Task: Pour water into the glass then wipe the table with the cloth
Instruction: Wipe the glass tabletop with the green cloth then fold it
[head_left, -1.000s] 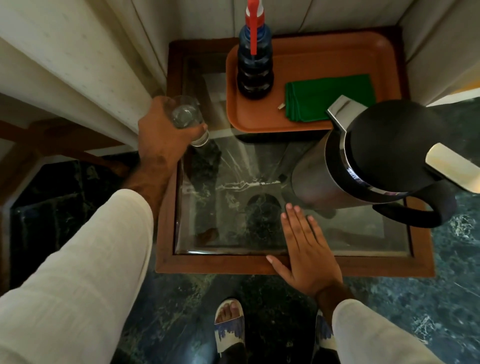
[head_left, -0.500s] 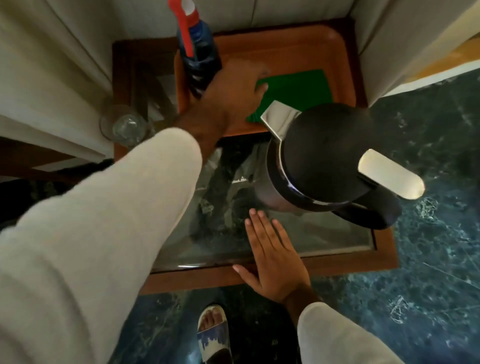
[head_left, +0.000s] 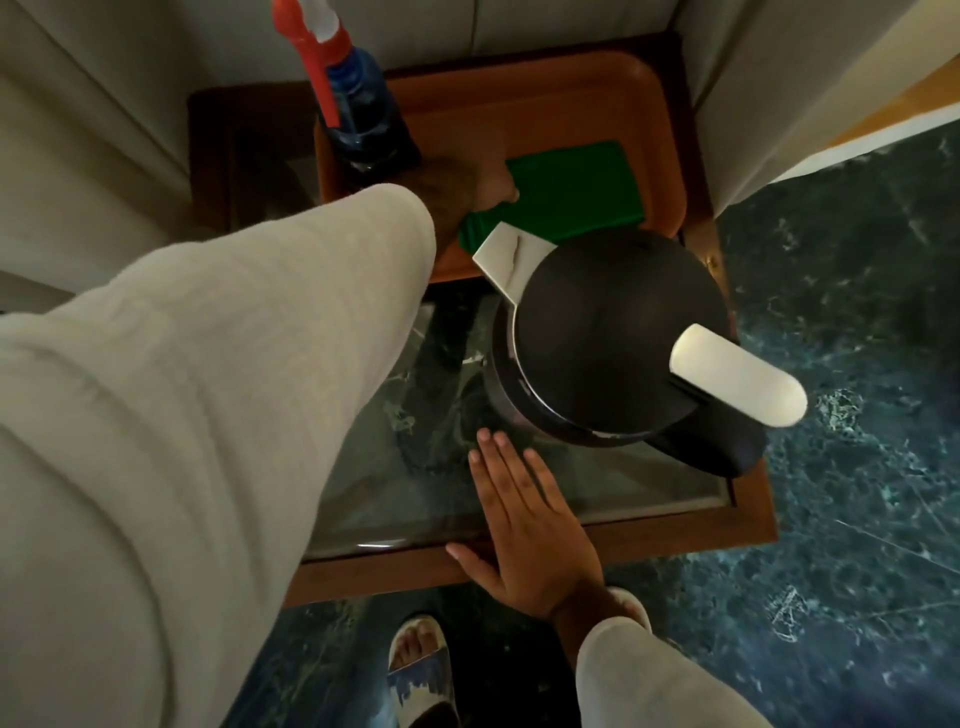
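On the orange tray (head_left: 597, 98) beside the jug (head_left: 613, 343), the folded green cloth (head_left: 576, 192) lay soft and light, the left hand (head_left: 478, 184) closing on its near-left edge, grip unclear, while the right hand (head_left: 530, 525) rested flat, holding nothing.

A tray (head_left: 571, 104) lies along the far edge of the tabletop (head_left: 519, 561). On it, a spray bottle (head_left: 363, 130) stands at the left end and a cloth (head_left: 576, 192) lies to its right, with the left hand (head_left: 467, 189) on the cloth's left edge. A jug (head_left: 613, 338) stands before the tray, toward the right edge. The right hand (head_left: 524, 525) rests flat on the near edge, before the jug.
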